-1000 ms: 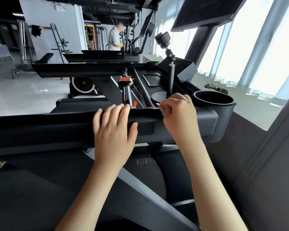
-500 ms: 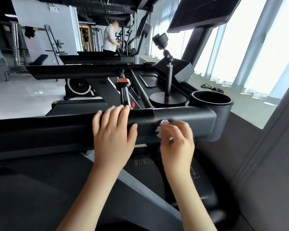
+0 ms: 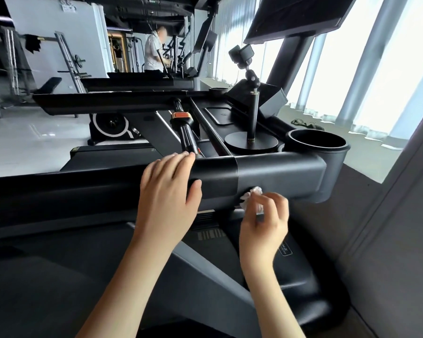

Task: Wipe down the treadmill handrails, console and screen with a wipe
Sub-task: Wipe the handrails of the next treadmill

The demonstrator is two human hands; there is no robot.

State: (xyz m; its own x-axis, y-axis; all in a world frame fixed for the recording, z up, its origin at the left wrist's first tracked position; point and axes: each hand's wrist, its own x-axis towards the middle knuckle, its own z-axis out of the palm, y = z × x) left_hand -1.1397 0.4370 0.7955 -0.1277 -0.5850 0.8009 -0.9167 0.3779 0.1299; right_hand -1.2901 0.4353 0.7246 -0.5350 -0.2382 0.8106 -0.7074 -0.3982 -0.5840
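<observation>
A thick black handrail (image 3: 279, 169) runs across the treadmill in front of me. My left hand (image 3: 167, 193) rests on top of it, fingers draped over the far side and thumb on the near face. My right hand (image 3: 264, 218) pinches a crumpled white wipe (image 3: 250, 195) and presses it against the lower front of the rail, just right of the glossy band. The console deck (image 3: 220, 115) lies beyond the rail, and the screen (image 3: 296, 18) hangs above at the upper right.
A round cup holder (image 3: 316, 143) sits at the rail's right end. A camera on a black stand (image 3: 252, 123) stands on the console. A grip bar with an orange collar (image 3: 183, 125) runs back from the rail. Another person stands at far machines (image 3: 153, 52).
My right hand came down from the top of the rail to its lower front face, carrying the wipe. My left hand stayed on the rail.
</observation>
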